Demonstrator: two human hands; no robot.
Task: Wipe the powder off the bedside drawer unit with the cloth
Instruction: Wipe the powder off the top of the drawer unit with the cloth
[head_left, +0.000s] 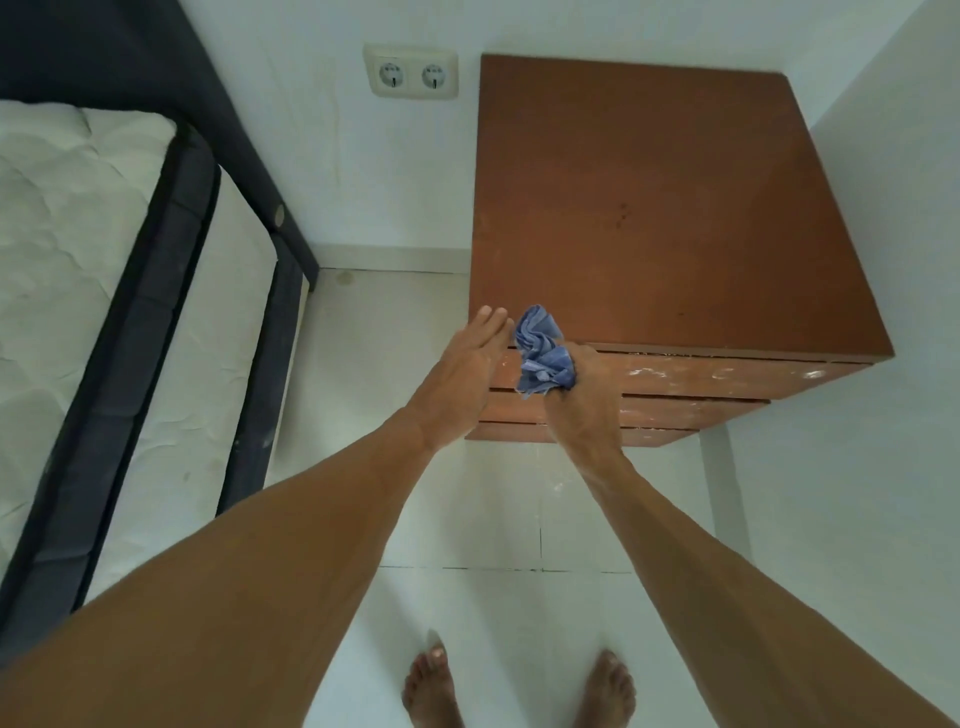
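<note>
The brown wooden bedside drawer unit (670, 208) stands in the room's corner, its top bare. White powder streaks (727, 370) show on the drawer fronts. My right hand (584, 405) grips a crumpled blue cloth (545, 356) at the front left corner of the unit, against the top drawer's edge. My left hand (465, 374) is held flat with straight fingers beside the cloth, at the unit's left front corner, and holds nothing.
A bed with a white mattress (78, 270) and dark frame (156, 332) lies to the left. A double wall socket (413, 73) sits between bed and unit. White tiled floor (498, 597) runs below, with my bare feet (519, 686) on it. White walls close the right side.
</note>
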